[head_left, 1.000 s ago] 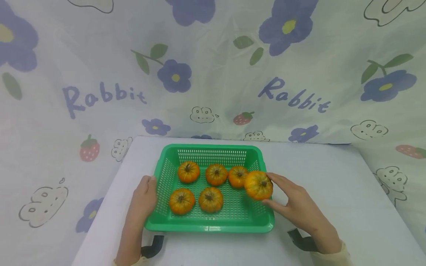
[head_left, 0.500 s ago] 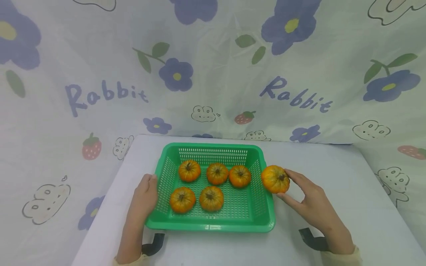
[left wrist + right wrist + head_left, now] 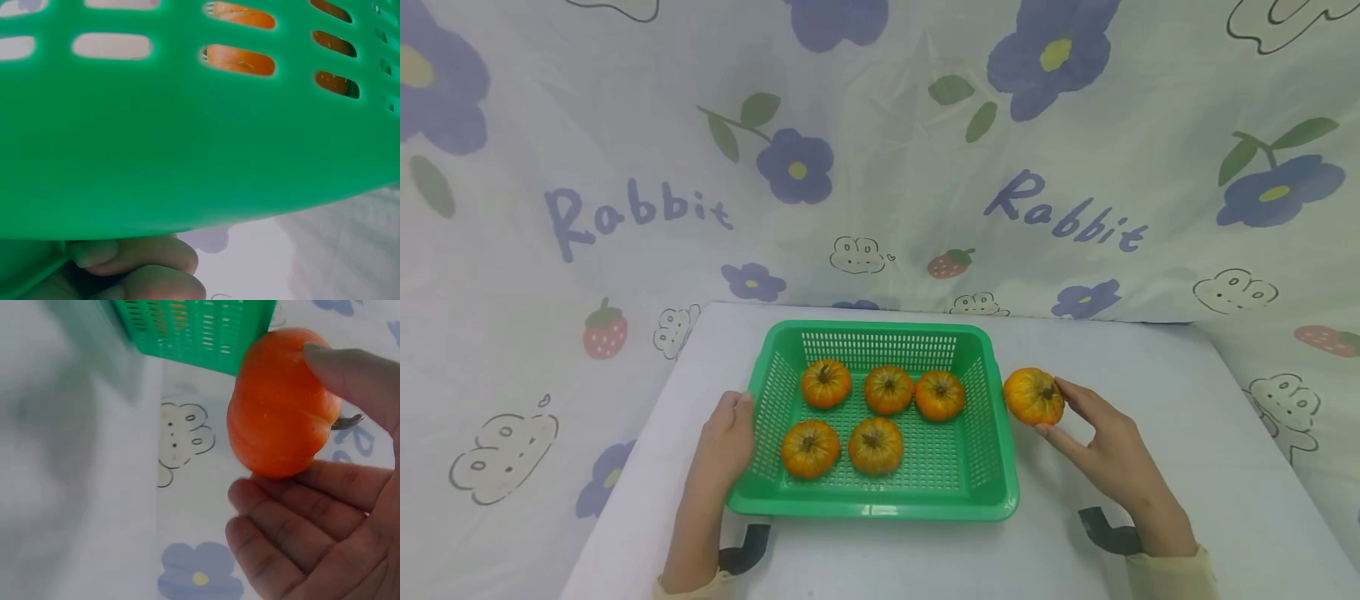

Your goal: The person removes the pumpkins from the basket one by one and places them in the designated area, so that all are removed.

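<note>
In the head view my right hand (image 3: 1112, 450) pinches a small orange pumpkin (image 3: 1033, 397) between thumb and fingers, just outside the right wall of a green plastic basket (image 3: 880, 508). The right wrist view has the thumb on one side of that pumpkin (image 3: 281, 406), its stem pointing toward the palm; the other fingers spread below it. My left hand (image 3: 727, 442) grips the basket's left rim, and its curled fingers (image 3: 156, 253) show under the rim in the left wrist view. Several more pumpkins (image 3: 876, 447) sit apart or touching inside the basket, stems up.
A white-covered table (image 3: 1135, 367) carries the basket and extends well to its right. Behind it hangs a cloth (image 3: 880, 167) printed with flowers, rabbits and lettering. Dark curved pieces (image 3: 1108, 531) show at both wrists.
My right hand has carried the pumpkin from over the basket's right side outward past its right wall and lower. The left hand has stayed on the rim, and the other pumpkins have not moved.
</note>
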{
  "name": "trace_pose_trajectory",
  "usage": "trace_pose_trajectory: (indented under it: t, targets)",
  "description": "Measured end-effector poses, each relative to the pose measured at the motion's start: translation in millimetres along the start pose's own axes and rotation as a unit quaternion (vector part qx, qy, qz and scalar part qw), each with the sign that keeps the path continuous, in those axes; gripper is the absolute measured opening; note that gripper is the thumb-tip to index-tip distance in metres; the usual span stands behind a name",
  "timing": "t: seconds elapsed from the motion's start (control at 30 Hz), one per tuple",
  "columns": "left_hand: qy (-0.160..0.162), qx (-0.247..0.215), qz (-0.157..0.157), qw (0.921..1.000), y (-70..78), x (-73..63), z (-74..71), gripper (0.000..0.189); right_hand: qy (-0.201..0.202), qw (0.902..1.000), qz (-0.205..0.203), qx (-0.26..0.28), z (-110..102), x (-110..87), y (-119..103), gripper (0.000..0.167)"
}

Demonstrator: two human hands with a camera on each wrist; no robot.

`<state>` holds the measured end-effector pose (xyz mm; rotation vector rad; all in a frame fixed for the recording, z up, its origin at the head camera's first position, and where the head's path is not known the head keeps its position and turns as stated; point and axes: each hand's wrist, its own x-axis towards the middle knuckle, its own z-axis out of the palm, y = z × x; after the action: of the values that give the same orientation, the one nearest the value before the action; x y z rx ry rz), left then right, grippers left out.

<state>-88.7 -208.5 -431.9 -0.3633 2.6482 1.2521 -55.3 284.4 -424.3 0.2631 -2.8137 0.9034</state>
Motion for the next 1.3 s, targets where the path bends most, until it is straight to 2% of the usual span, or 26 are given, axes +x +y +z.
trace_pose_trajectory:
  t: [0.43,0.6,0.7,0.9,1.3]
  targets:
    - [-0.009,-0.011,-0.005,0.9999,-3.7,-0.7,2.5,0.057,-0.025,0.9983,0.053,-0.002,15,5.0,21,0.075]
    - [-0.004,-0.010,-0.002,0.9999,-2.7,0.0,3.8,0.055,-0.014,0.9981,0.055,-0.022,24,8.5,34,0.071]
    - [-0.003,-0.009,-0.001,1.0000,-0.9,0.5,3.3,0.054,-0.021,0.9968,0.068,-0.036,28,11.4,38,0.071]
    - [-0.004,-0.009,-0.006,0.9999,0.6,-0.4,2.1,0.054,-0.055,0.9924,0.102,-0.042,35,15.1,41,0.075]
    - [0.003,-0.007,-0.010,0.9999,0.7,0.3,2.7,0.054,-0.083,0.9856,0.141,-0.043,42,17.9,39,0.080]
